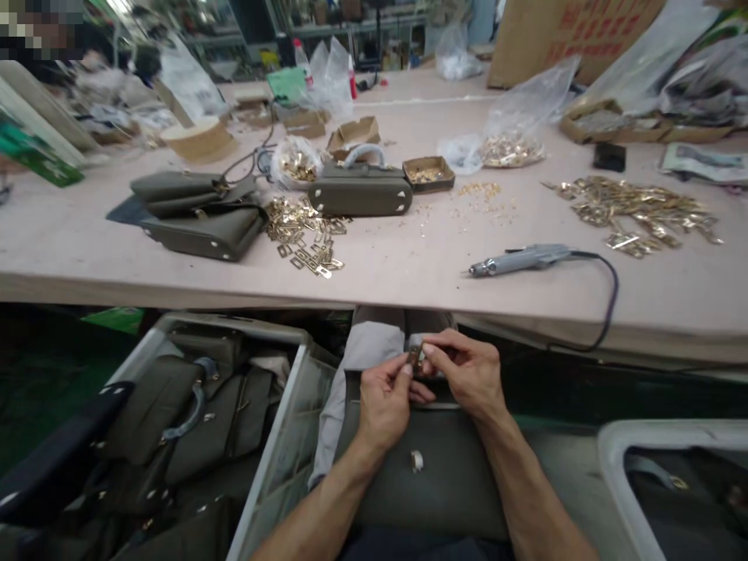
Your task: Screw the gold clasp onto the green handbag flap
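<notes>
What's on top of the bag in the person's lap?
A small shiny fitting sits on the bag. At its far end, the left hand and right hand hold a small metal piece; whatever lies directly beneath them is covered.

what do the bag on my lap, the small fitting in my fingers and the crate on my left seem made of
Dark olive bag: leather or imitation leather, judging by its smooth, matte surface. Small fitting: probably metal, given its brassy glint, though partly hidden. Crate: likely plastic, with a pale, molded-looking rim.
</notes>
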The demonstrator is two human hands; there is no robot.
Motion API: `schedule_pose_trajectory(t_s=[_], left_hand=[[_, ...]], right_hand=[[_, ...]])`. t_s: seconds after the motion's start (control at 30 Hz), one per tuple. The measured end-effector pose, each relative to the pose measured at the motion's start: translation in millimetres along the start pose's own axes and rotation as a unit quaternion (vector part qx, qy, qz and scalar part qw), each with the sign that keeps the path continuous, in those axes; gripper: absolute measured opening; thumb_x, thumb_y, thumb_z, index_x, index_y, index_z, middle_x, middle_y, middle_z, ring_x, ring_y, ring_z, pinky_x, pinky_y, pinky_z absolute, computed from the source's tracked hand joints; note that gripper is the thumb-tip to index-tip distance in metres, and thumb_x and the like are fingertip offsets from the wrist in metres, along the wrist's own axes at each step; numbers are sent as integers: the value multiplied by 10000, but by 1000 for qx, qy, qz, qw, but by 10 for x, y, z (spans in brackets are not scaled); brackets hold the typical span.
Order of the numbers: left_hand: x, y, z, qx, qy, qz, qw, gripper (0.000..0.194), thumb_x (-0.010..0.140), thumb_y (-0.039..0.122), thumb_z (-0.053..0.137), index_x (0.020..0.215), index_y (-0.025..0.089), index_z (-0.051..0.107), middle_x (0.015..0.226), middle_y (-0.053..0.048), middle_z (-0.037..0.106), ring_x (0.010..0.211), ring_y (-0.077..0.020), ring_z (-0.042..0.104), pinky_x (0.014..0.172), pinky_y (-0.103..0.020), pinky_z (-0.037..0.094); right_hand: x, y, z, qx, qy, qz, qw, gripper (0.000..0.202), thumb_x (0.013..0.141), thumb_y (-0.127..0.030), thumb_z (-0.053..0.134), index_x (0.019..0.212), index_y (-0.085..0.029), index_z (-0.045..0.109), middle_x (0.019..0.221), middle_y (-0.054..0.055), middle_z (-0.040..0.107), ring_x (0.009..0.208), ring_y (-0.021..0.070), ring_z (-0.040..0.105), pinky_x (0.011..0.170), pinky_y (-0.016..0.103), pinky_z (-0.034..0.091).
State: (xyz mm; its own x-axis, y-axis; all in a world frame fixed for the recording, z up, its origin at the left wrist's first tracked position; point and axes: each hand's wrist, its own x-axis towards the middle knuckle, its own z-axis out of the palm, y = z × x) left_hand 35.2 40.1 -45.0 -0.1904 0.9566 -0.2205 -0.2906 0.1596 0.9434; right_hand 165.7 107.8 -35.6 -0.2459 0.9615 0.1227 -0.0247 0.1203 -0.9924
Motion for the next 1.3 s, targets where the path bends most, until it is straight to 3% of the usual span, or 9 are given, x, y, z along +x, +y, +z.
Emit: schedule_pose_trajectory(t_s=[0.13, 0.33, 0.6, 0.73, 0.97, 1.3], left_hand=[[8, -6, -20, -17, -13, -5, 1000, 329, 930, 361, 641, 1095, 89, 724, 757, -67, 713, 593, -186, 729, 572, -246, 613], [-15, 25, -50, 1, -41, -2, 999, 314, 969, 302, 567, 1172, 104, 702, 733, -54, 708, 633, -189, 739, 626, -262, 627], [-24, -15, -76, -2, -59, 9, 998, 363, 980, 356, 597, 1268, 151, 681, 834, -53, 708, 658, -184, 744, 618, -257, 622], [-14, -26, -84, -3, -51, 9, 999, 342, 975, 365, 606, 1209, 134, 702, 769, -44, 694, 646, -189, 745, 616, -257, 628], [-9, -20, -77, -16, -47, 6, 999, 330, 954, 377, 638, 1150, 124, 720, 875, -84, 721, 619, -177, 738, 583, -241, 620], [-15, -28, -72, -23, -45, 7, 999, 323, 944, 383, 647, 1102, 110, 719, 869, -75, 697, 602, -175, 731, 571, -245, 623]], right_hand=[[-21, 18, 18, -3, -25, 0, 1000, 122, 880, -284, 745, 937, -185, 787, 830, 44, 673, 600, 137, 656, 541, 237, 553], [-28, 4, 48, -25, -21, -3, 999, 128, 893, -290, 736, 943, -182, 783, 859, 50, 672, 604, 137, 662, 540, 242, 571], [-41, 10, 85, -18, -14, 10, 1000, 158, 878, -315, 756, 941, -172, 780, 921, 66, 668, 621, 136, 673, 555, 245, 596], [-31, -2, 56, -19, -24, 18, 999, 172, 895, -318, 734, 974, -174, 785, 939, 75, 683, 639, 145, 683, 571, 248, 603], [9, 39, 16, -16, -16, 17, 1000, 129, 884, -304, 745, 934, -192, 783, 902, 56, 687, 634, 143, 671, 575, 242, 595], [49, 36, 4, -20, -25, 18, 999, 93, 868, -281, 753, 878, -195, 787, 848, 44, 677, 627, 140, 654, 569, 235, 559]])
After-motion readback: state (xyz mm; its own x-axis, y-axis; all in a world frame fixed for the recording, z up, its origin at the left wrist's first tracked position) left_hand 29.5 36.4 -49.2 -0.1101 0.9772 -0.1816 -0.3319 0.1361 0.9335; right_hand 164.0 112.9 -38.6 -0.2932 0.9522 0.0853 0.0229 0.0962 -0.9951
